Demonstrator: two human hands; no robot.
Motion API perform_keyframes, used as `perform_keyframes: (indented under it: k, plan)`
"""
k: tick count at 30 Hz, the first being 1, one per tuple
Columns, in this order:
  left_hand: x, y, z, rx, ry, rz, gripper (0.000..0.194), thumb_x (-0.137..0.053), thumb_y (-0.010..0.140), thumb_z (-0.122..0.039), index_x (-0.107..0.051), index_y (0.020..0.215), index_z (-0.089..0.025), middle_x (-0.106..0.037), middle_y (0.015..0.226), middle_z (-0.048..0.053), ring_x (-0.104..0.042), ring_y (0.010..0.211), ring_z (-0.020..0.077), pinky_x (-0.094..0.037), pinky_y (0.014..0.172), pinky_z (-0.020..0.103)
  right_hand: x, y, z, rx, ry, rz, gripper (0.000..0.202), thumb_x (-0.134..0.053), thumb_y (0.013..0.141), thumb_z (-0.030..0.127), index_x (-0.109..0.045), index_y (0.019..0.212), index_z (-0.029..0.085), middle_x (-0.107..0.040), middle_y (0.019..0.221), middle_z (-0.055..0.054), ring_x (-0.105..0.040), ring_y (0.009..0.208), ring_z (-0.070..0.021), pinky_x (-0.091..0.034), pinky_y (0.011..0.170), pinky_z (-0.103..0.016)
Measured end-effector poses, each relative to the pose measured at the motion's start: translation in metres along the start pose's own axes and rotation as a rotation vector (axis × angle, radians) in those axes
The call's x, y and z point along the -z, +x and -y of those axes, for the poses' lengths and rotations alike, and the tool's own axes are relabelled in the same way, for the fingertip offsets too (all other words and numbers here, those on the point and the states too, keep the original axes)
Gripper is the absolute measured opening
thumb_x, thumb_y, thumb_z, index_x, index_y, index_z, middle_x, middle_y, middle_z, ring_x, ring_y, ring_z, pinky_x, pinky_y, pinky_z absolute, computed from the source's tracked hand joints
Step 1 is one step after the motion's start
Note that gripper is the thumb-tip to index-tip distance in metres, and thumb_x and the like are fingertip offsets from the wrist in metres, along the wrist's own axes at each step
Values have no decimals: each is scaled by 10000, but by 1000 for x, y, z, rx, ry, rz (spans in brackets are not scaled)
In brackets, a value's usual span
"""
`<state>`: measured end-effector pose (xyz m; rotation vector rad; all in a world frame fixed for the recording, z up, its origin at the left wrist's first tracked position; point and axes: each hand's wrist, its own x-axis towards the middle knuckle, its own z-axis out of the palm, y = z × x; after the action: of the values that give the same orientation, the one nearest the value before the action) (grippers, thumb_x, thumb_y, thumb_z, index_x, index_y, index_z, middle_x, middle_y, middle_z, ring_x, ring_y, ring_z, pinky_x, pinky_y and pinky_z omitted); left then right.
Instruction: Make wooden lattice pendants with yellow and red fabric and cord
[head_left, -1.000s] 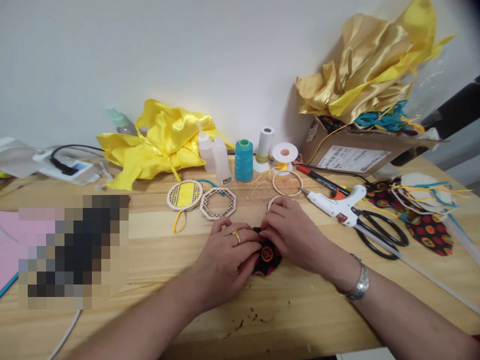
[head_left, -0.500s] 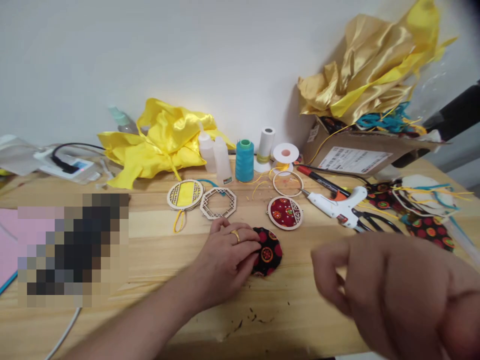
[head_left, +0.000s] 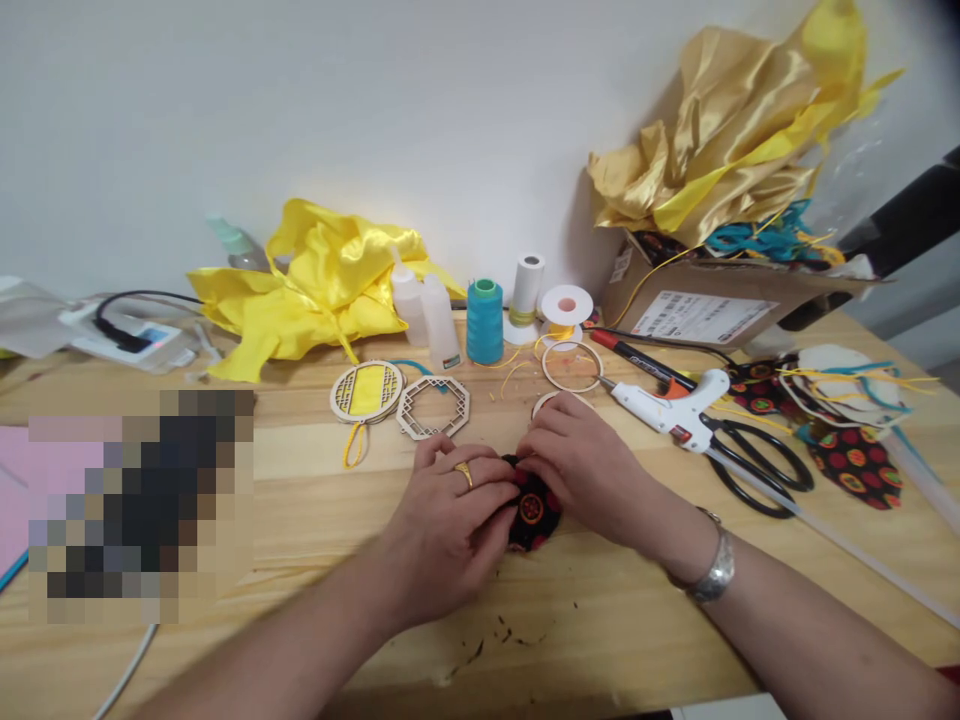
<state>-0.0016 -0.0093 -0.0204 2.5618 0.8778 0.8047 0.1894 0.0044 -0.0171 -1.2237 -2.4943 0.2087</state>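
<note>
A round piece of black fabric with red and orange patterns (head_left: 534, 512) lies on the wooden table between my hands. My left hand (head_left: 465, 500) has its fingers closed on the fabric's left edge; a gold ring is on one finger. Bent over the top edge of the same fabric are the fingers of my right hand (head_left: 574, 455), with a silver bracelet at the wrist. Behind my right hand, only the rim of a round wooden frame (head_left: 546, 400) shows. An octagonal wooden frame (head_left: 435, 436) and a round lattice frame with yellow fabric (head_left: 367, 391) sit behind my left hand.
A white glue gun (head_left: 660, 408), black-handled scissors (head_left: 757, 465) and a marker (head_left: 637, 360) lie at the right. Thread spools (head_left: 485, 325) and bottles stand along the wall by yellow cloth (head_left: 322, 290). A cardboard box (head_left: 697, 300) is at the back right.
My right hand has moved from the near right to the fabric, and its fingers now touch the top edge. It now covers most of the round red-fabric frame. My left hand has stayed in place.
</note>
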Motion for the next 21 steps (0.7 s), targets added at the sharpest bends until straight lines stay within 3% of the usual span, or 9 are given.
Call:
perform_keyframes:
  k: [5, 10, 13, 15, 17, 19, 21]
  plan:
    - [-2, -3, 0, -1, -2, 73, 168, -528, 821, -123, -645, 906, -208, -713, 976, 1, -624, 921, 163, -278, 878, 425, -6, 3, 1, 39, -90, 14, 212, -487, 877, 145, -596, 695, 154, -579, 754, -62, -421, 808, -205, -377, 750, -341]
    - [-3, -2, 2, -1, 9, 87, 172, -522, 821, -119, -648, 885, -218, -717, 1006, -16, -634, 946, 164, -249, 894, 436, -17, 6, 1, 48, -140, 48, 134, -493, 834, 86, -563, 741, 153, -564, 798, -64, -413, 791, -206, -364, 728, -347]
    - [-3, -1, 3, -7, 12, 67, 164, -531, 819, -126, -652, 883, -215, -721, 1001, -11, -641, 940, 171, -254, 895, 441, -9, 8, -2, -3, -97, -28, 144, -471, 838, 79, -546, 739, 153, -552, 779, -66, -417, 787, -208, -363, 739, -356]
    - [-3, -1, 3, -8, 14, 50, 155, -541, 817, -133, -655, 885, -213, -723, 999, -5, -642, 942, 178, -257, 903, 445, 9, 5, -5, -120, 59, -152, 179, -443, 869, 104, -522, 721, 165, -539, 746, -51, -429, 766, -195, -368, 741, -349]
    - [-2, -2, 3, -9, 9, 47, 156, -547, 813, -132, -655, 890, -215, -723, 1001, -3, -641, 946, 179, -261, 911, 446, 34, -3, -7, -239, 380, -228, 164, -456, 892, 169, -503, 735, 184, -526, 725, -17, -453, 719, -163, -383, 693, -309]
    - [-1, -2, 3, -3, -9, 35, 175, -543, 811, -120, -651, 907, -219, -719, 1002, 0, -640, 942, 175, -271, 921, 446, 59, -13, -7, -181, 778, -83, 184, -476, 905, 280, -513, 744, 200, -527, 712, 9, -481, 678, -135, -399, 660, -282]
    - [0, -2, 4, 33, -24, -35, 192, -538, 811, -108, -645, 928, -216, -709, 1012, 19, -633, 946, 177, -293, 929, 445, 75, -19, -5, 135, 1099, 122, 350, -486, 891, 374, -480, 594, 190, -508, 591, 31, -490, 602, -108, -416, 659, -272]
